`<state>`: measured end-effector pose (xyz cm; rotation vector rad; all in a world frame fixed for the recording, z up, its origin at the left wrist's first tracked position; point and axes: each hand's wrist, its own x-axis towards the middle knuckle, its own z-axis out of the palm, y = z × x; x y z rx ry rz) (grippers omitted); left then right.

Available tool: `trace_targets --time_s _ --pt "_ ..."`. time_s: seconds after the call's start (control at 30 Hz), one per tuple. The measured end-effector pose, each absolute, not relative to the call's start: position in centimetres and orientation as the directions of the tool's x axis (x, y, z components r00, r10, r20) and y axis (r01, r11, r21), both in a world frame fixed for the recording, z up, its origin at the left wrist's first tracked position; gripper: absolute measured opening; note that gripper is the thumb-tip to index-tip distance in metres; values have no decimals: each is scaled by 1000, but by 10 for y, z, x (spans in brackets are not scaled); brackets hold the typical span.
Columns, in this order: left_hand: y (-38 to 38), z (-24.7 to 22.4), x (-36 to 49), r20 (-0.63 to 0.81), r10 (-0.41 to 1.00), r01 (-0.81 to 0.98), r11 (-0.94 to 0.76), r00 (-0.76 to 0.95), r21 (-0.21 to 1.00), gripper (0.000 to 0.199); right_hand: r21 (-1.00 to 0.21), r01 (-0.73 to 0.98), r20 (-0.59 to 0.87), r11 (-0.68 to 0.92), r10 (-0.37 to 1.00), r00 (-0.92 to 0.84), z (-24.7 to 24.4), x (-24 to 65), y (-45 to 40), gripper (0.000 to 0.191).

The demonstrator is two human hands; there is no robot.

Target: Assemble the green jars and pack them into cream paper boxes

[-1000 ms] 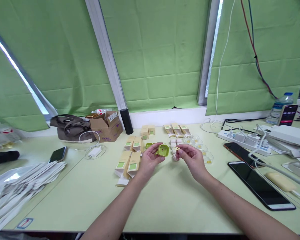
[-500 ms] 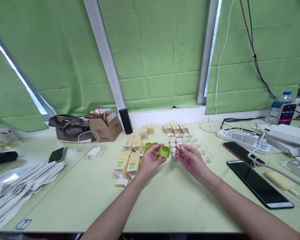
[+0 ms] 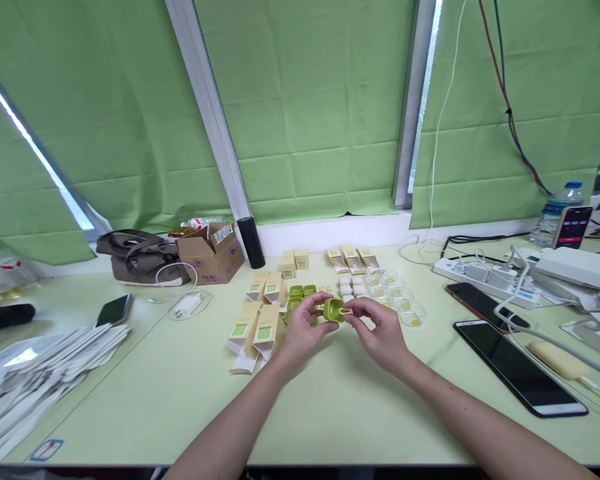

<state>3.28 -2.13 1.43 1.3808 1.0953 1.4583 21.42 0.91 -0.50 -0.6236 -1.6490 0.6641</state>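
Note:
Between the fingers and thumb of my left hand (image 3: 304,328) is a small green square cup (image 3: 333,309), its open side turned toward me. The fingers of my right hand (image 3: 381,328) pinch a small pale-yellow piece (image 3: 347,311) against the cup's right edge; its exact kind is too small to make out. Behind my left hand are several more green cups (image 3: 296,291), partly covered by it. Pale pinkish-white short cylinders (image 3: 345,291) stand in rows just beyond my right hand. Clear cups with yellow bits in them (image 3: 412,315) lie to their right.
Cream cartons with green labels (image 3: 245,327) lie left of my hands, and more open cartons (image 3: 351,259) lie behind. Phones (image 3: 517,367), cables and a power strip (image 3: 485,283) occupy the right side. A cardboard box (image 3: 213,257), grey bag (image 3: 143,259) and white strips (image 3: 55,363) are at left.
My right hand has moved left with the small piece, bringing it to the green cup's edge. My left hand and the cup have shifted slightly right and down.

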Motion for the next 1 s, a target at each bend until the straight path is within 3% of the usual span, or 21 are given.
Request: trace_targets --time_s 0.13,0.27,0.43,1.0 --pt "-24 12 35 319 946 109 -313 -50 944 47 -448 158 853 880 473 -221 -8 216 10 22" --pt "-25 12 37 358 934 160 -349 -27 923 46 -245 281 913 928 319 -255 -9 217 12 25" --pt "-25 11 37 384 923 194 -374 -19 907 46 -202 397 914 895 318 -252 -7 218 12 17" --pt "-26 10 35 431 902 267 -423 31 866 46 -162 411 902 897 304 -307 -16 217 15 13"
